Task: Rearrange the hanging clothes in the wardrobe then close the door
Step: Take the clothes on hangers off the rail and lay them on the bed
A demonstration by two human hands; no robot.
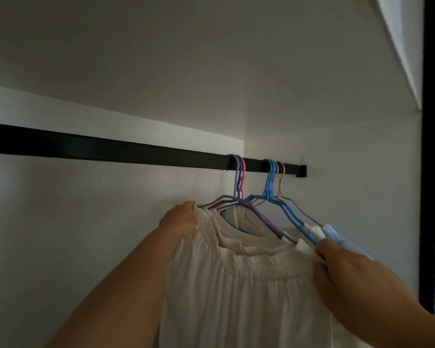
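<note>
A cream gathered garment point(241, 292) hangs in front of me from a group of purple and pink hangers point(239, 182) hooked on the black rail point(111, 146). My left hand point(180, 219) grips the garment's left shoulder. At the right shoulder my right hand point(342, 270) pinches the cloth near the hanger's end. A second group of blue hangers point(270, 182) and one beige hanger hooks on the rail farther right, carrying a light blue garment point(337, 234) behind my right hand.
The rail runs bare to the left of the hangers and ends at the white side wall point(349, 146) on the right. A black door frame point(430, 146) stands upright at the far right. A white shelf underside point(161, 46) spans above.
</note>
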